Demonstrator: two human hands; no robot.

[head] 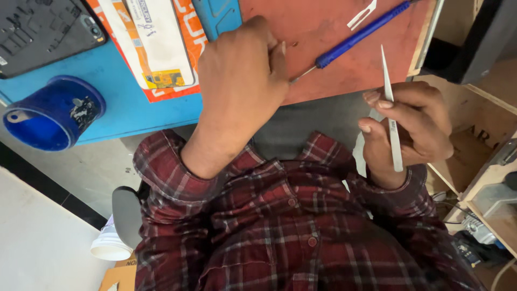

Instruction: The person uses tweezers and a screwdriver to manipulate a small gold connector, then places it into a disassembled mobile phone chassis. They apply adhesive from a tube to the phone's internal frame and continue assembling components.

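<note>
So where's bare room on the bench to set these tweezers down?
The red mat is bare between the left hand and the screwdriver. The blue mat is crowded by the phone, cup and package.

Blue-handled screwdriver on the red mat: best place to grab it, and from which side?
Grip the blue-handled screwdriver mid-handle, coming from above with fingers across its width. It lies flat on the red mat, slanted, its thin metal tip pointing at the left hand; the handle is the thick, bare part. The right hand is shut on slim silver tweezers.
</note>
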